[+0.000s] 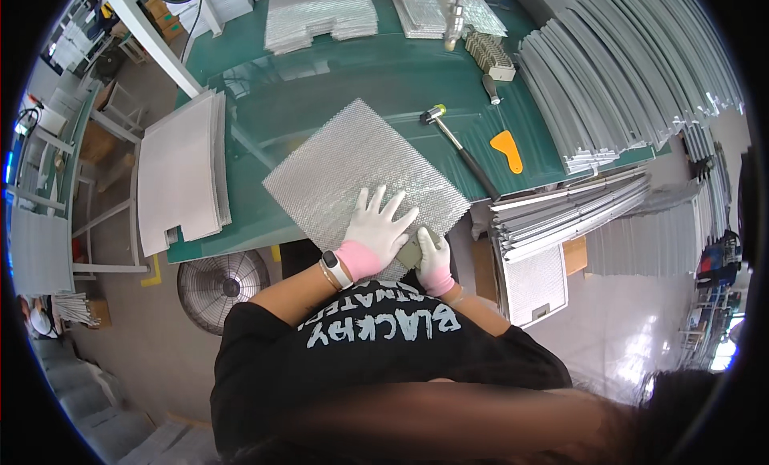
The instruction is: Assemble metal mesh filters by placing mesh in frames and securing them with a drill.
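Observation:
A square silvery mesh sheet lies turned like a diamond on the green table top, its near corner reaching over the front edge towards my body. My left hand, in a white glove with a pink cuff, rests flat on the sheet with its fingers spread. In my right hand, gloved the same way, is a small flat grey-green piece, held at the sheet's near right edge. The thumb lies over that piece; its exact kind does not show.
A black-handled hammer and an orange scraper lie right of the sheet on the table. Stacked metal frames crowd the right side. White panels stand at the left edge; a round fan is below.

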Demonstrator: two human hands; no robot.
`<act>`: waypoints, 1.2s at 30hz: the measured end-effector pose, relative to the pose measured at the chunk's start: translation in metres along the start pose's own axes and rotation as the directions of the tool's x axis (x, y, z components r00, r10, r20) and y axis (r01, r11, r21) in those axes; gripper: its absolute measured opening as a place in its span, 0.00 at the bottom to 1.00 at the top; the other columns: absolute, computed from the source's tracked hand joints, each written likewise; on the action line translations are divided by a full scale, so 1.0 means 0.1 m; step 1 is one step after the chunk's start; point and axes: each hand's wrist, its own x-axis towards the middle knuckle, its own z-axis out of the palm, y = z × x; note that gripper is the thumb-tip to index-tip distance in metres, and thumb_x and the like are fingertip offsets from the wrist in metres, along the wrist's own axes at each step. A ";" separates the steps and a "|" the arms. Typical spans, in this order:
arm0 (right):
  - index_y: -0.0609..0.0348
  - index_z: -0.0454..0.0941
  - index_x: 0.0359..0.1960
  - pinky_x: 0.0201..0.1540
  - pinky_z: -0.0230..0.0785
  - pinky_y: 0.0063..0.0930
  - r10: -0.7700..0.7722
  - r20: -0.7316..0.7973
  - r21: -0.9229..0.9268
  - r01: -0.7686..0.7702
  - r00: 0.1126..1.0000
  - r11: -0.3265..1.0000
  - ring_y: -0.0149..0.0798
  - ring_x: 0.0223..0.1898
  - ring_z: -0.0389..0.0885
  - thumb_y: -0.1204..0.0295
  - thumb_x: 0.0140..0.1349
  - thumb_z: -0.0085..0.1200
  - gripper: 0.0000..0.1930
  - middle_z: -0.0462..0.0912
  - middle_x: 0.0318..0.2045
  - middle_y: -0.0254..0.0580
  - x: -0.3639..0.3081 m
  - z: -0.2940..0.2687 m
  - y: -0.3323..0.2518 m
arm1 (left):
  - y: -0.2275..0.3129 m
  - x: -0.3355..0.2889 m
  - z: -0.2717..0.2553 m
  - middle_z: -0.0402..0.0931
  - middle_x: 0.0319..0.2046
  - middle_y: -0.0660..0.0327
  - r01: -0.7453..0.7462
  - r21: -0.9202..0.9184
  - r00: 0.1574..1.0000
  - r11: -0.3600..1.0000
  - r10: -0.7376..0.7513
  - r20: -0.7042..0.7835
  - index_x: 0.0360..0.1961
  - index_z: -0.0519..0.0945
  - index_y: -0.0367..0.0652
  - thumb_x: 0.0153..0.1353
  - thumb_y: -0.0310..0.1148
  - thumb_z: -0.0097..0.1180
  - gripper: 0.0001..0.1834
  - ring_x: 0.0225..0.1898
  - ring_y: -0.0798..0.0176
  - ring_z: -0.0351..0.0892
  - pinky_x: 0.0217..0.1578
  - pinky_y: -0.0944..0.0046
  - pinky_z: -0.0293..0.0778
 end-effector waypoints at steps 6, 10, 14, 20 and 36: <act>0.62 0.78 0.51 0.47 0.73 0.24 0.189 0.127 -0.021 -0.188 0.974 0.982 0.27 0.42 0.78 0.60 0.69 0.53 0.18 0.81 0.40 0.35 0.15 0.12 -0.05 | -0.09 0.08 0.04 0.61 0.66 0.51 0.037 0.085 0.998 0.996 -0.042 0.049 0.65 0.70 0.56 0.63 0.44 0.52 0.28 0.69 0.38 0.54 0.68 0.33 0.45; 0.60 0.78 0.52 0.47 0.77 0.32 0.281 0.731 -0.632 0.463 0.622 0.621 0.40 0.44 0.84 0.59 0.60 0.59 0.22 0.84 0.39 0.43 0.42 -0.03 -0.52 | -0.76 0.31 -0.14 0.64 0.65 0.54 -0.189 0.059 0.982 0.980 0.187 0.033 0.62 0.73 0.55 0.62 0.42 0.53 0.25 0.68 0.38 0.55 0.68 0.35 0.46; 0.58 0.83 0.43 0.48 0.77 0.41 0.010 0.041 -0.943 0.042 0.999 -0.330 0.48 0.49 0.83 0.65 0.51 0.65 0.18 0.84 0.45 0.48 0.98 -0.77 -0.78 | -0.80 0.37 -0.39 0.68 0.61 0.55 -0.108 0.194 0.984 0.975 0.133 -0.122 0.58 0.75 0.51 0.59 0.37 0.55 0.23 0.66 0.40 0.57 0.65 0.37 0.52; 0.47 0.84 0.43 0.40 0.78 0.39 -0.001 0.202 -0.860 0.177 0.979 -0.478 0.45 0.40 0.85 0.72 0.60 0.50 0.13 0.85 0.38 0.40 1.32 -1.71 -0.86 | -0.15 -0.26 0.11 0.78 0.47 0.52 -0.373 -0.562 0.927 0.739 0.273 -0.256 0.50 0.78 0.40 0.61 0.33 0.54 0.17 0.53 0.44 0.75 0.57 0.50 0.69; 0.71 0.68 0.59 0.54 0.75 0.38 0.226 0.702 -0.076 -0.245 0.675 0.967 0.47 0.51 0.82 0.72 0.67 0.51 0.21 0.80 0.52 0.52 -0.28 0.12 -0.50 | -0.38 -0.51 0.05 0.82 0.43 0.48 -0.284 -0.944 0.877 -0.171 -0.445 -0.183 0.43 0.81 0.35 0.69 0.42 0.52 0.18 0.47 0.55 0.81 0.54 0.59 0.74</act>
